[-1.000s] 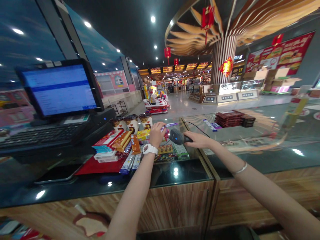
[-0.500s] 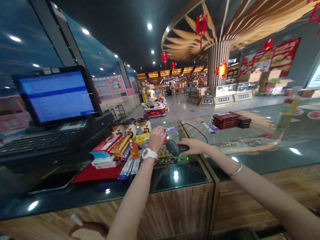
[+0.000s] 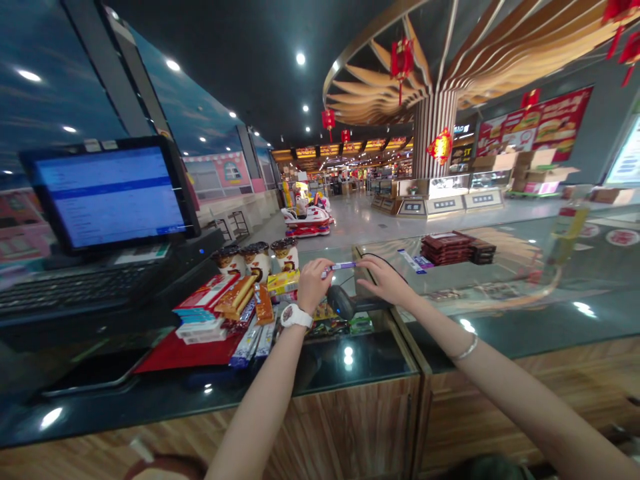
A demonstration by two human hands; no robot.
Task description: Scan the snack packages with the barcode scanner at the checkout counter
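Note:
A thin purple-and-white wrapped bar (image 3: pixel 344 266) is held level above the counter. My left hand (image 3: pixel 314 285), with a white watch at its wrist, pinches the bar's left end. The fingertips of my right hand (image 3: pixel 388 280) are closed at its right end. A black handheld barcode scanner (image 3: pixel 342 303) lies on the counter just below, its handle partly under my right hand. Left of my left hand are packaged snacks: a brown-orange packet (image 3: pixel 263 303), a yellow box (image 3: pixel 283 283), and several blue-and-silver wrapped bars (image 3: pixel 249 343).
Several lidded cups (image 3: pixel 257 260) stand behind the snacks. A monitor (image 3: pixel 110 193) and keyboard (image 3: pixel 75 283) are at left, near a dark tablet-like device (image 3: pixel 95 373). Stacked brown packets (image 3: pixel 447 247) and loose purple-and-white bars (image 3: pixel 414 261) lie on the right-hand glass counter.
My right hand has let go of the scanner, which now rests on the counter. That hand has moved up to the right end of the wrapped bar.

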